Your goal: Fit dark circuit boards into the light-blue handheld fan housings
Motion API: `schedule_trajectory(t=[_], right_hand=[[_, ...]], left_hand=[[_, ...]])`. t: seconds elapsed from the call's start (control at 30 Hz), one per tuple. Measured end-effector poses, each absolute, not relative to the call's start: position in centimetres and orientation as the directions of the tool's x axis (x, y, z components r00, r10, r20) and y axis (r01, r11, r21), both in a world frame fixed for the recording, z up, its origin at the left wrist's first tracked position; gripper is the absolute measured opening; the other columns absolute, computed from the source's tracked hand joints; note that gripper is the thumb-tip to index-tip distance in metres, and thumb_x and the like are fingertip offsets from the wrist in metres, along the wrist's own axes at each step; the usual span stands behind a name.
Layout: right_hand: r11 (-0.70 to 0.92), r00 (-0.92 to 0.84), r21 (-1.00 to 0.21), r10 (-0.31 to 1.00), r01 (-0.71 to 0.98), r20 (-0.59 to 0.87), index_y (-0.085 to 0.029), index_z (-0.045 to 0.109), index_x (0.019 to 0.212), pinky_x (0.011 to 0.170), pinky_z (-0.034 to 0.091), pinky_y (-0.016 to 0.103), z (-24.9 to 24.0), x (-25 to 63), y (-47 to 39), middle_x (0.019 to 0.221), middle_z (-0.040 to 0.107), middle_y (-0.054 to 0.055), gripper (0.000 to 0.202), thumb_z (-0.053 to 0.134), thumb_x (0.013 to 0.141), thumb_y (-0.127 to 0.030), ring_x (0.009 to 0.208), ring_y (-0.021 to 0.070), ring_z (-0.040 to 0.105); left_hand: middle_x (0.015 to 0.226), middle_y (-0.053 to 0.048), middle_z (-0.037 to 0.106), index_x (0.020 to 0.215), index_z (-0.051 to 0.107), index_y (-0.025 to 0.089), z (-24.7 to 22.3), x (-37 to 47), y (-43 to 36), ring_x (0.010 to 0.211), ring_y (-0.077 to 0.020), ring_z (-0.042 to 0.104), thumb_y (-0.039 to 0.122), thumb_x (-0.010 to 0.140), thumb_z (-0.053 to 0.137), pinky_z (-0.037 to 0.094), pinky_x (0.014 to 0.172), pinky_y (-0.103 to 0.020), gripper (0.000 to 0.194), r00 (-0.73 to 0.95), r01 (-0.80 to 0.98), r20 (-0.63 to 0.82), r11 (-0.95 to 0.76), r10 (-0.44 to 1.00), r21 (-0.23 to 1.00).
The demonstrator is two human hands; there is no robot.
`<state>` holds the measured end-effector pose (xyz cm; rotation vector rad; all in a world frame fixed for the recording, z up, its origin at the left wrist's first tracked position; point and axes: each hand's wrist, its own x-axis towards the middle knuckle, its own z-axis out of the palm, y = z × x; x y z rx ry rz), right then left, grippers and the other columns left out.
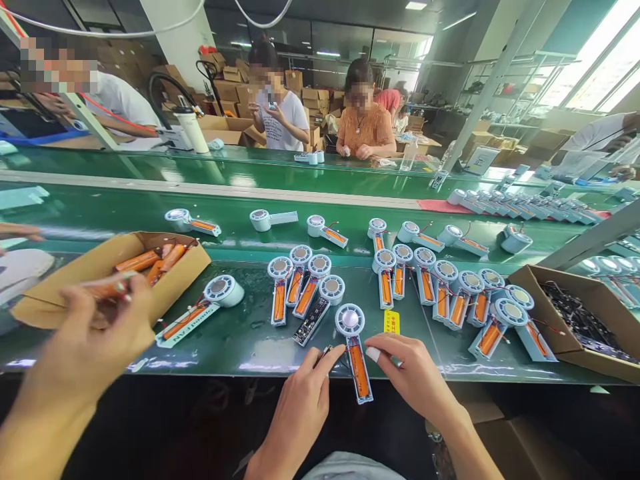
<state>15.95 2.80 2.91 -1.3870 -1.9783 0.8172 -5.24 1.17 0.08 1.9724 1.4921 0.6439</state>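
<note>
In front of me lies a small light-blue handheld fan (351, 322), its open handle showing an orange battery and thin wires. The handle end juts past the bench's near edge. My left hand (305, 397) is closed left of the handle, with a small dark piece partly showing between its fingers. On the other side, my right hand (417, 370) is pinched close by the handle's upper part, white covering on one fingertip; whatever it grips is hidden. Behind my left hand, a fan (313, 319) has a black circuit board on its handle.
At left a co-worker's blurred hand (97, 333) holds an orange battery near a cardboard box (195, 267) of batteries. Several open fans (445, 270) lie at right, beside a box (530, 287) of dark parts. More fans rest on the green belt (230, 243); people sit across it.
</note>
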Motion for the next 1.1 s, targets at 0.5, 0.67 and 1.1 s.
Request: schedule_trajectory(t=[0.5, 0.67, 1.1], right_hand=[[0.179, -0.186, -0.788, 0.979, 0.59, 0.083, -0.023, 0.074, 0.094, 0.072, 0.05, 0.027, 2.5, 15.7, 2.5, 0.09, 0.077, 0.003, 0.023, 0.052, 0.097, -0.028, 0.078, 0.0188, 0.068], [0.128, -0.058, -0.915, 0.992, 0.382, 0.115, -0.021, 0.071, 0.109, 0.076, 0.054, 0.03, 1.8, 12.8, 3.3, 0.093, 0.078, 0.007, 0.025, 0.056, 0.094, -0.034, 0.082, 0.022, 0.072], [0.215, 0.008, -0.901, 0.972, 0.377, 0.235, -0.02, 0.071, 0.104, 0.074, 0.054, 0.026, 0.8, 11.3, 2.9, 0.086, 0.072, 0.003, 0.019, 0.058, 0.09, -0.022, 0.076, 0.0166, 0.068]], left_hand=[[0.101, -0.002, 0.068, 0.134, 0.061, 0.042, 0.3, -5.3, 1.1, 0.079, -0.0177, 0.072, 0.009, 0.095, 0.032, 0.056, 0.069, -0.025, 0.058, 0.292, 0.752, 0.07, -0.274, 0.954, 0.6], [0.098, -0.004, 0.066, 0.133, 0.062, 0.035, 0.0, -5.2, 1.0, 0.071, -0.0178, 0.071, 0.002, 0.089, 0.033, 0.056, 0.062, -0.026, 0.062, 0.342, 0.78, 0.139, -0.363, 0.929, 0.509], [0.116, -0.011, 0.072, 0.134, 0.058, 0.022, -1.0, -4.5, 1.2, 0.104, -0.0236, 0.072, 0.017, 0.091, 0.037, 0.057, 0.088, -0.036, 0.048, 0.091, 0.537, 0.124, -0.154, 0.988, 0.829]])
